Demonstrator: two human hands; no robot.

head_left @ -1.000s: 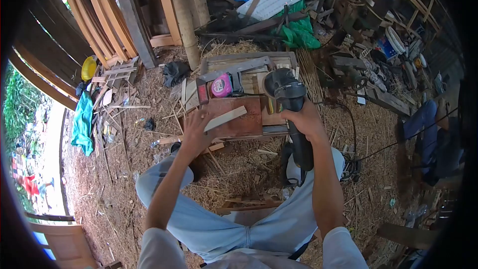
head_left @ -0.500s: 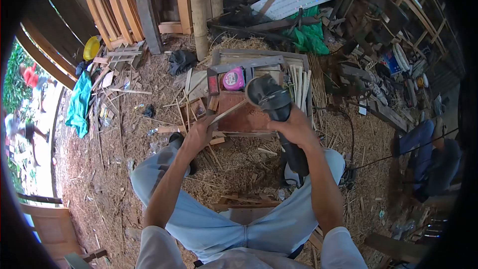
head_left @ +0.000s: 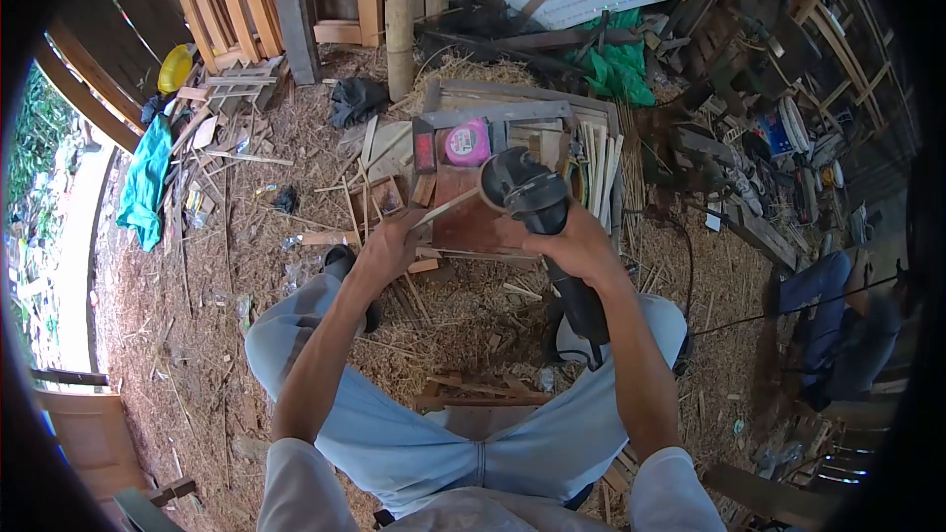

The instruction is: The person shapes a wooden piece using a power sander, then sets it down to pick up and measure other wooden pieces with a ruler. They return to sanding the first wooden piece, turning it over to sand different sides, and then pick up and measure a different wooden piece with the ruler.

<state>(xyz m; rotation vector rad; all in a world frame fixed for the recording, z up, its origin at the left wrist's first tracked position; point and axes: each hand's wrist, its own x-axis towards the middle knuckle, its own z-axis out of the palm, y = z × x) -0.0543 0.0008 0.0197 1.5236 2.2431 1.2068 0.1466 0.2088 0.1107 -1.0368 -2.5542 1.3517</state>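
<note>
Gripping a black power tool (head_left: 535, 195) in the right hand (head_left: 579, 250), holding the fingers curled around its body just below the head, presumably for better command of its weight. Holding that head tilted leftward above a reddish-brown board (head_left: 461, 230), facing the edge of its round disc (head_left: 489, 184) toward a thin wooden strip (head_left: 448, 207). Pinching the strip near its lower end in the left hand (head_left: 388, 250), pointing the other end up and rightward at the disc, likely for the sake of a free length of wood between fingertips and disc. Leaving contact between strip and disc impossible to tell from this angle. Sitting before a low wooden bench (head_left: 613, 123) and spreading the knees (head_left: 281, 340) apart, seemingly for room for both forearms and for the tool's long body. Facing a pink tape measure (head_left: 468, 142) beyond the board, beside a dark block (head_left: 424, 150), and a row of loose strips (head_left: 601, 166) along the bench's right side, probably handy there without crowding the space between the hands.
</note>
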